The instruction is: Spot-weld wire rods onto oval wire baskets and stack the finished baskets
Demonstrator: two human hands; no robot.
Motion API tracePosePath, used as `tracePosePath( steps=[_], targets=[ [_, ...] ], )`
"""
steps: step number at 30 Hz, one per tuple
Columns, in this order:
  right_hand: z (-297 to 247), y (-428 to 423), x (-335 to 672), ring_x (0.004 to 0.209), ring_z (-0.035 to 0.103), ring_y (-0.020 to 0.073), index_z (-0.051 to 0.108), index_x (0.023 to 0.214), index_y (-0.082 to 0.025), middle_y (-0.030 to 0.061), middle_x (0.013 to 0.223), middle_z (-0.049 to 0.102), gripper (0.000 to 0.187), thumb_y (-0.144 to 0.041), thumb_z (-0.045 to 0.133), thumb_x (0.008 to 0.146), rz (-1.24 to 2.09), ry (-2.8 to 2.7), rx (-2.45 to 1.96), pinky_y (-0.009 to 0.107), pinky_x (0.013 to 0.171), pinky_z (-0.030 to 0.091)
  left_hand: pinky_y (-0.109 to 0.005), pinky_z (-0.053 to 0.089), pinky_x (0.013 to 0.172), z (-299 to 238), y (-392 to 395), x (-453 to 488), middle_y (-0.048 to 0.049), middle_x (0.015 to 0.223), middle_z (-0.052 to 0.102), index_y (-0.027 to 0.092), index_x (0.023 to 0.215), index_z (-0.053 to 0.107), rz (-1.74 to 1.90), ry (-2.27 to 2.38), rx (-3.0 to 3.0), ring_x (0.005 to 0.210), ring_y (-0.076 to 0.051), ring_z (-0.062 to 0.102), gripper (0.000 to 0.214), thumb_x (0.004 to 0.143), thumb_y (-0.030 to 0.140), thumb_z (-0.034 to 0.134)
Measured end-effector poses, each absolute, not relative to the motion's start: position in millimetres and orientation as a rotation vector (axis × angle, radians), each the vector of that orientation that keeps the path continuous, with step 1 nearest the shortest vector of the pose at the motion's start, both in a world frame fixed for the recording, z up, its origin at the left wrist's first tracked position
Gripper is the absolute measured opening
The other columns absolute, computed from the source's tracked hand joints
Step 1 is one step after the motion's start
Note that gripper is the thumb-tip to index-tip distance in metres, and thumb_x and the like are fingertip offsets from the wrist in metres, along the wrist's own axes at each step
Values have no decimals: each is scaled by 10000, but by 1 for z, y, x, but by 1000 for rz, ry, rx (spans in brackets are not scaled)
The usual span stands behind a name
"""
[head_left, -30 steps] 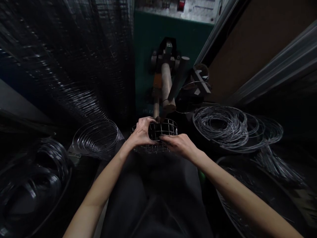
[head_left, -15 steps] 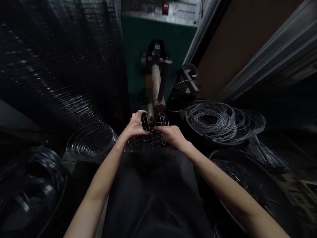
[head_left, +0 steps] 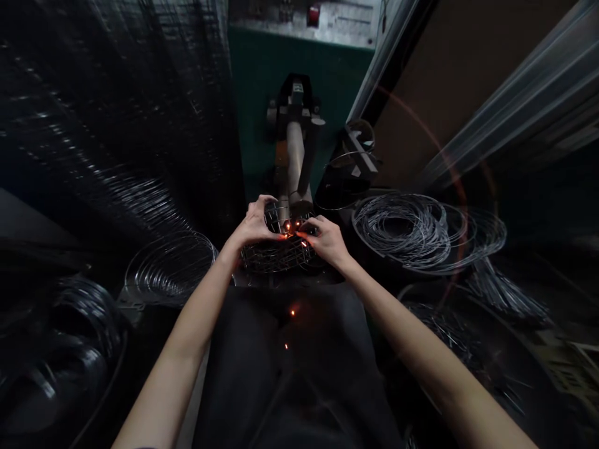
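Note:
A small round wire mesh basket [head_left: 274, 254] rests against the tip of a welding arm [head_left: 294, 163] that juts from a green machine. My left hand [head_left: 254, 226] is closed on the basket's left rim. My right hand [head_left: 326, 240] grips its right rim, fingers curled over the wire. Orange sparks glow between my fingertips where the arm's tip meets the mesh, and a few sparks fall onto my dark apron [head_left: 290, 362].
A pile of loose wire rings [head_left: 412, 229] lies to the right. A coil of wire rings [head_left: 171, 268] sits to the left, with darker coils [head_left: 60, 349] further left. Stacked wire mesh fills the upper left. A red button [head_left: 312, 15] sits on the machine's panel.
Both hands pushed the basket up against the arm's tip. Sparks now flare at the contact point, where none showed before.

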State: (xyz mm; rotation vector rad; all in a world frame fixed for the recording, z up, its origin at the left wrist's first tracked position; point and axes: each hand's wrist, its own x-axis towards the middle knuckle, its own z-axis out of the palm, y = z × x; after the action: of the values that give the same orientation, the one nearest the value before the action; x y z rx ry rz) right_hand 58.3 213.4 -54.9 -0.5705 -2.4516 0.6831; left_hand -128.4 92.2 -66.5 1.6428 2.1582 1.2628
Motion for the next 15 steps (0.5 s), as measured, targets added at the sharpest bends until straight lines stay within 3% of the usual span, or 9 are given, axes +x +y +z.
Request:
tracePosePath(
  steps=[5, 7, 10, 13, 15],
  targets=[
    [-37, 237, 50, 784, 604, 169, 694, 959, -195, 42, 879, 651, 166, -225, 616, 815, 625, -2498, -461, 266, 720, 454, -505, 381, 1035, -69, 87, -134, -120, 1309, 458, 242, 1304, 365, 1357, 2007, 1607, 1250, -345, 431, 997, 474, 428, 886],
    [-29, 255, 35, 832, 615, 186, 684, 1004, -183, 70, 967, 666, 218, -172, 546, 836, 487, -2574, -447, 279, 753, 458, -481, 381, 1046, -70, 83, -144, -133, 1341, 465, 242, 1361, 329, 1447, 1901, 1549, 1267, -315, 442, 936, 594, 447, 825],
    [-21, 284, 3, 817, 629, 205, 696, 933, -175, 79, 941, 689, 227, -103, 527, 801, 325, -2877, -422, 285, 737, 467, -415, 435, 988, -75, 83, -166, -109, 1160, 620, 196, 1335, 422, 1505, 1888, 1408, 1118, -247, 577, 638, 778, 386, 669],
    [-21, 303, -24, 752, 641, 216, 696, 759, -174, 61, 786, 696, 173, -60, 567, 743, 282, -3150, -363, 280, 699, 483, -334, 492, 837, -82, 90, -186, -43, 872, 690, 186, 1242, 557, 1392, 1961, 1378, 860, -202, 653, 486, 779, 295, 659],
    [-25, 309, -33, 718, 643, 215, 681, 683, -180, 50, 729, 689, 178, -52, 571, 735, 287, -3100, -348, 276, 661, 494, -316, 485, 794, -84, 96, -191, -18, 812, 689, 213, 1219, 594, 1310, 2080, 1413, 801, -195, 647, 448, 778, 254, 667]
  ],
)
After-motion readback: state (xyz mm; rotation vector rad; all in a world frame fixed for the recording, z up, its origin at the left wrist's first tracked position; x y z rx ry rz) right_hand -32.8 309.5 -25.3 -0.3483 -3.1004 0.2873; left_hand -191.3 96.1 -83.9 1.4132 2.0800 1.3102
